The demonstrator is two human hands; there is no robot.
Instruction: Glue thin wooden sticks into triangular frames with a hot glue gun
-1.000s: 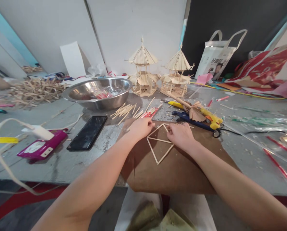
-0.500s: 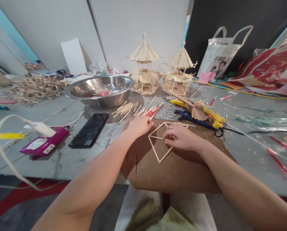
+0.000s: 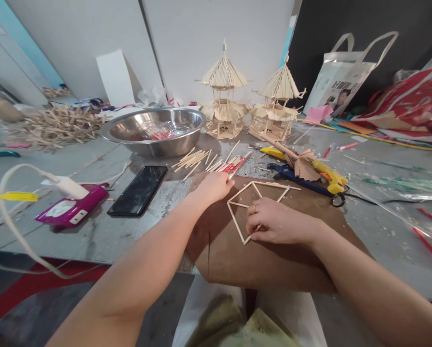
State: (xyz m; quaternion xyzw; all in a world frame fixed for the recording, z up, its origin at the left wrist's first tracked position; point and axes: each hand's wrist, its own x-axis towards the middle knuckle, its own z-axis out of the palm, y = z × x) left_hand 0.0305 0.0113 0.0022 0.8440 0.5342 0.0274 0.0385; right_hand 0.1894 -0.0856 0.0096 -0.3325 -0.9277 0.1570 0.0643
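On a brown board (image 3: pixel 223 262) lies a flat polygon frame of thin wooden sticks (image 3: pixel 236 222), with sticks also running inward from its corners. My right hand (image 3: pixel 279 220), a ring on one finger, is bent over the frame's right part and hides its middle. Its fingers are pinched at the lower right stick. At the board's far left edge my left hand (image 3: pixel 214 187) has its fingers curled together, beside a pile of sticks with red-and-white paper (image 3: pixel 234 164). What those fingers hold, if anything, is hidden.
Behind stand two stick pagodas (image 3: pixel 225 77) and a steel basin (image 3: pixel 151 147). A phone (image 3: pixel 138 191) and a purple power strip (image 3: pixel 73 205) lie left. Loose sticks (image 3: pixel 190 161) are near the basin. Right of the board lies a yellow-and-blue glue gun (image 3: pixel 330 178).
My right hand has moved down and toward me along the frame, uncovering its upper right sticks. My left hand stays by the stick pile. The view has shifted slightly.
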